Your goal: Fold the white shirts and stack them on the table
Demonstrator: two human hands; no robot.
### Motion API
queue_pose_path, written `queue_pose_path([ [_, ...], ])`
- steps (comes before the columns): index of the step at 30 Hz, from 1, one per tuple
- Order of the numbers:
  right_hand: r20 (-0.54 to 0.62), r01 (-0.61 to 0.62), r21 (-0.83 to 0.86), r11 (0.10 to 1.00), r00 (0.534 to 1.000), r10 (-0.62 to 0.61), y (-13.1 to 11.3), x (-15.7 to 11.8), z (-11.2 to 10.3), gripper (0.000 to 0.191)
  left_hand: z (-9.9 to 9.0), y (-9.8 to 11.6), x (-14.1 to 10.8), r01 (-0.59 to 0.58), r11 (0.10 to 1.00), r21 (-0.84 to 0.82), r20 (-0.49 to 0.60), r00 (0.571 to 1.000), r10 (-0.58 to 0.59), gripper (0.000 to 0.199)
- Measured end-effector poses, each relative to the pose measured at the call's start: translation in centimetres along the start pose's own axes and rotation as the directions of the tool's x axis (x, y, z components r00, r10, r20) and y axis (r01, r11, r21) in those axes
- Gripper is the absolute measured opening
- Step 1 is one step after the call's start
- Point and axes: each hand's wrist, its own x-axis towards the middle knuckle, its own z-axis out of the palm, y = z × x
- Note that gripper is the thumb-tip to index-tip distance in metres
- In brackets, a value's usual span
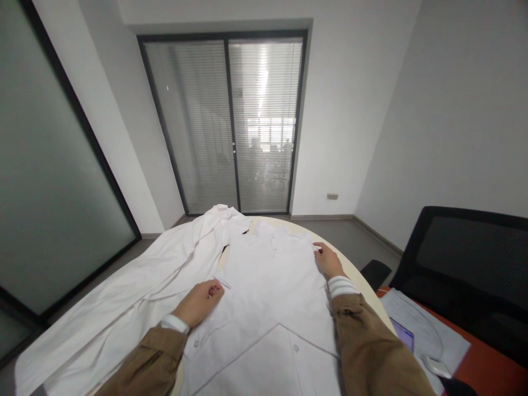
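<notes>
A white shirt (268, 286) lies spread on the round pale table, its collar and small buttons at the far end. A folded part with a pointed edge and a button crosses its near half. My left hand (200, 302) is closed at the shirt's left edge, fingers curled on the cloth there. On the other side, near the far right corner, my right hand (329, 261) pinches the shirt's edge between thumb and fingers. Left of the shirt lies a second white garment (152, 280), loosely spread and wrinkled, which hangs past the table's edge.
The rim of the pale table (350, 269) curves along the right. Beyond it stand a black mesh chair (466, 275) and an orange surface (490, 357) with papers (429, 319), a phone-like screen (402, 334) and a small white device (436, 365). Glass doors with blinds (264, 165) stand behind.
</notes>
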Motion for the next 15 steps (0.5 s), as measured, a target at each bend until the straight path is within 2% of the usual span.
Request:
queue_pose_path([
  [2,0.005,-0.041,0.015,0.999,0.999,0.041,0.0,0.1,-0.3,0.042,0.0,-0.4,0.1,0.002,1.0,0.007,-0.044,0.999,-0.002,0.028],
  [5,0.049,-0.103,0.01,0.995,0.994,0.102,0.1,0.3,-1.6,0.038,0.0,-1.0,0.3,-0.002,0.999,0.046,-0.035,0.999,0.004,0.028],
  [8,0.184,-0.141,-0.019,0.99,0.973,0.142,0.5,0.3,-3.6,0.03,0.0,-1.0,0.2,-0.048,0.995,0.092,-0.024,0.998,0.051,0.025],
  [10,0.308,-0.131,-0.053,0.99,0.941,0.141,0.7,0.2,-4.9,0.025,0.0,-0.6,0.1,-0.075,0.991,0.108,-0.049,0.996,0.081,0.026],
  [12,0.38,-0.106,-0.079,0.991,0.916,0.129,0.9,0.0,-5.6,0.017,0.0,-0.1,0.0,-0.075,0.992,0.1,-0.08,0.993,0.084,0.028],
  [15,0.37,-0.093,-0.09,0.992,0.921,0.12,1.0,-0.1,-5.7,0.006,0.1,0.2,-0.2,-0.053,0.996,0.07,-0.069,0.996,0.057,0.025],
])
